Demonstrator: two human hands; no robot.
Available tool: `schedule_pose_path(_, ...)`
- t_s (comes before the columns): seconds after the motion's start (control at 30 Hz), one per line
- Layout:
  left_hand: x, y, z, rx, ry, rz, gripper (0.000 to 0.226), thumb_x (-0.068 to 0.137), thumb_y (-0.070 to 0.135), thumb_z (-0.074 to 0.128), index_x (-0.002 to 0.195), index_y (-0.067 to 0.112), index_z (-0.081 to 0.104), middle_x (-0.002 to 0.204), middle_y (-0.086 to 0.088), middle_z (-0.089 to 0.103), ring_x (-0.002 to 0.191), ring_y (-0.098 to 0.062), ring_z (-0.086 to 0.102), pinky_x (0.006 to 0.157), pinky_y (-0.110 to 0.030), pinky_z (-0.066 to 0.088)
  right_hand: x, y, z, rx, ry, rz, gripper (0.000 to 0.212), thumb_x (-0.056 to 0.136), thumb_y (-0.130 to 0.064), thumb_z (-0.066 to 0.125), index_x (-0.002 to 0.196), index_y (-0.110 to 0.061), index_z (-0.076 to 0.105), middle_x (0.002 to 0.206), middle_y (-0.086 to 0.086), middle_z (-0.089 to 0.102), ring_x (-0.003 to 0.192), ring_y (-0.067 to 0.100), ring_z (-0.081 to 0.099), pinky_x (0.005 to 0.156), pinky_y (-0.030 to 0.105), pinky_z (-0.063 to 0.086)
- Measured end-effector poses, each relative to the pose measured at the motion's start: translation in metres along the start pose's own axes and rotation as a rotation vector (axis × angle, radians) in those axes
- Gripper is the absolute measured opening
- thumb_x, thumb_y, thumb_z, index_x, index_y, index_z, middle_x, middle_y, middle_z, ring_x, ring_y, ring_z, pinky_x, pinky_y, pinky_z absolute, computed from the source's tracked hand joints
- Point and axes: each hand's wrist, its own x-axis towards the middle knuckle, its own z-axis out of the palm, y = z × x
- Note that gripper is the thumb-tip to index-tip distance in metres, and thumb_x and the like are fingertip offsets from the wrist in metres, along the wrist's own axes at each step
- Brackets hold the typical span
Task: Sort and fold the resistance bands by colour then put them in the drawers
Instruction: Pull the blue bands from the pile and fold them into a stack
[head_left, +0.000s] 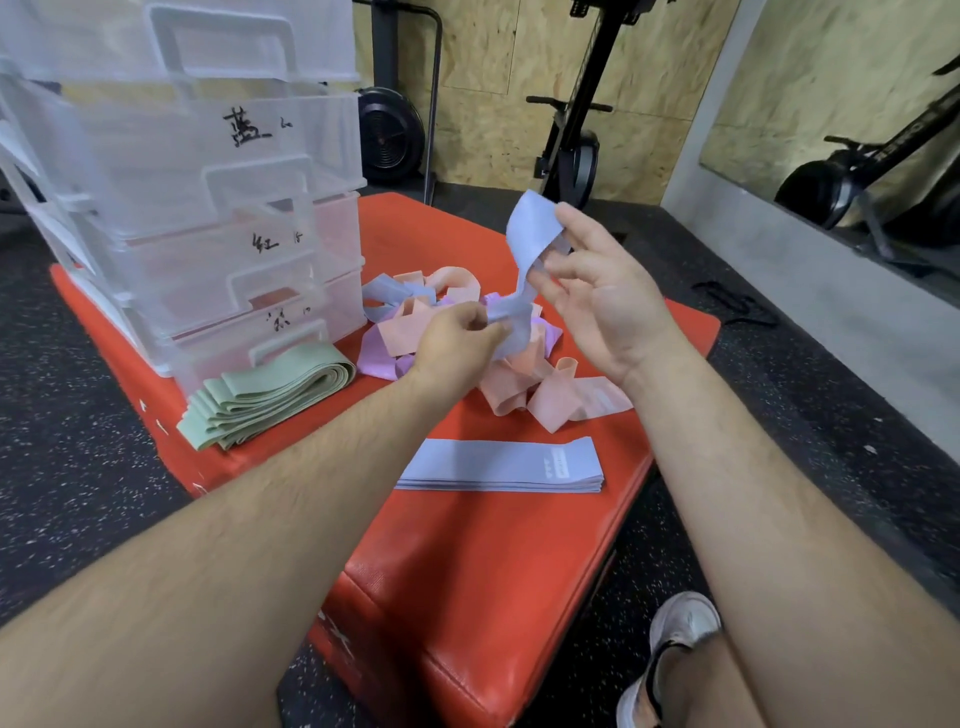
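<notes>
Both hands hold one light blue band (530, 234) above a tangled pile of pink, purple and blue bands (457, 322). My left hand (457, 340) pinches its lower end; my right hand (602, 291) grips its upper loop between thumb and fingers. A flat stack of folded blue bands (498, 465) lies on the red padded box (467, 571) in front of me. Folded green bands (270, 397) lie stacked at the foot of the clear plastic drawer unit (208, 208), whose drawers carry handwritten labels.
The box stands on dark speckled gym flooring. A black exercise bike (571, 140) stands behind it by a chipboard wall. A mirror (841, 104) leans at the right. My white shoe (670, 654) is at the bottom right.
</notes>
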Motion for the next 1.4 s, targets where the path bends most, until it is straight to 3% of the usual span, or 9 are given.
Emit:
schedule_pose_path(0.13,0.000,0.008,-0.007,-0.012,-0.003,0.016,0.035,0.091,0.027,0.068,0.064,0.014,0.050,0.060,0.004,0.041,0.053,-0.009,0.039,0.050,-0.018,0.036,0.006,0.017,-0.014,-0.410,0.087,0.094,0.085,0.076,0.001,0.054,0.149,-0.038,0.038,0.128,-0.009,0.061,0.125,0.012,0.055,0.111,0.044,0.045)
schedule_pose_path(0.33,0.001,0.011,-0.018,0.034,-0.043,0.094,0.035,0.095,0.032,0.061,0.094,-0.003,0.063,0.076,-0.002,0.050,0.066,-0.010,0.046,0.059,-0.023,0.040,-0.002,0.025,-0.012,-0.605,-0.009,0.125,0.055,0.087,-0.004,0.064,0.132,-0.033,0.049,0.112,-0.003,0.069,0.087,0.011,0.065,0.068,0.024,0.049)
schedule_pose_path(0.53,-0.004,0.015,-0.023,0.089,-0.026,0.204,0.020,0.095,0.028,0.062,0.095,0.009,0.065,0.086,-0.012,0.059,0.074,-0.009,0.052,0.067,-0.028,0.044,-0.002,0.027,-0.012,-0.626,0.033,0.003,0.017,0.092,-0.012,0.070,0.108,-0.018,0.072,0.092,-0.005,0.070,0.076,0.002,0.062,0.068,0.018,0.050)
schedule_pose_path(0.63,-0.009,0.019,-0.027,0.014,0.018,0.178,0.016,0.091,0.029,0.069,0.103,0.022,0.062,0.100,-0.001,0.068,0.087,-0.011,0.063,0.075,-0.028,0.052,-0.001,0.021,-0.012,-0.582,0.105,-0.118,0.012,0.092,-0.010,0.068,0.100,-0.018,0.074,0.095,0.001,0.074,0.083,0.008,0.065,0.081,0.032,0.056)
schedule_pose_path(0.87,-0.016,0.031,-0.037,0.001,0.022,0.189,0.037,0.087,0.032,0.072,0.120,0.025,0.055,0.112,0.010,0.064,0.092,-0.003,0.066,0.063,-0.013,0.049,0.004,-0.018,-0.004,0.257,-0.019,-0.280,0.012,0.101,-0.004,0.053,0.101,-0.014,0.060,0.098,0.003,0.068,0.090,0.016,0.064,0.079,0.029,0.052)
schedule_pose_path(1.1,-0.019,0.034,-0.038,-0.077,-0.167,0.239,0.064,0.077,0.010,0.061,0.136,0.029,0.047,0.131,0.008,0.055,0.118,-0.007,0.054,0.073,-0.012,0.053,-0.001,0.006,-0.010,-0.307,0.107,-0.244,0.014,0.097,-0.007,0.062,0.105,-0.016,0.068,0.090,-0.003,0.074,0.081,0.008,0.067,0.069,0.025,0.053)
schedule_pose_path(1.2,-0.023,0.039,-0.037,-0.173,-0.155,0.284,0.048,0.082,0.017,0.061,0.128,0.028,0.055,0.117,0.008,0.062,0.104,-0.004,0.059,0.083,-0.018,0.049,-0.006,0.011,-0.005,-0.460,-0.007,-0.212,0.014,0.097,-0.007,0.062,0.105,-0.014,0.071,0.098,0.007,0.076,0.090,0.015,0.070,0.083,0.037,0.056)
schedule_pose_path(1.3,-0.024,0.040,-0.037,-0.092,-0.057,0.341,0.014,0.094,0.024,0.064,0.108,0.022,0.067,0.088,0.009,0.066,0.079,0.001,0.057,0.070,-0.018,0.047,-0.011,0.015,-0.003,-0.540,-0.055,-0.192,0.013,0.096,-0.009,0.065,0.108,-0.010,0.071,0.098,0.008,0.077,0.097,0.020,0.073,0.090,0.037,0.057)
schedule_pose_path(1.4,-0.023,0.039,-0.040,-0.038,0.009,0.339,0.010,0.096,0.024,0.063,0.096,0.016,0.069,0.091,-0.010,0.070,0.072,-0.002,0.060,0.053,-0.018,0.049,-0.010,0.017,-0.001,-0.540,-0.052,-0.172,0.017,0.094,-0.015,0.069,0.111,-0.016,0.068,0.098,0.014,0.076,0.097,0.029,0.072,0.091,0.044,0.056)
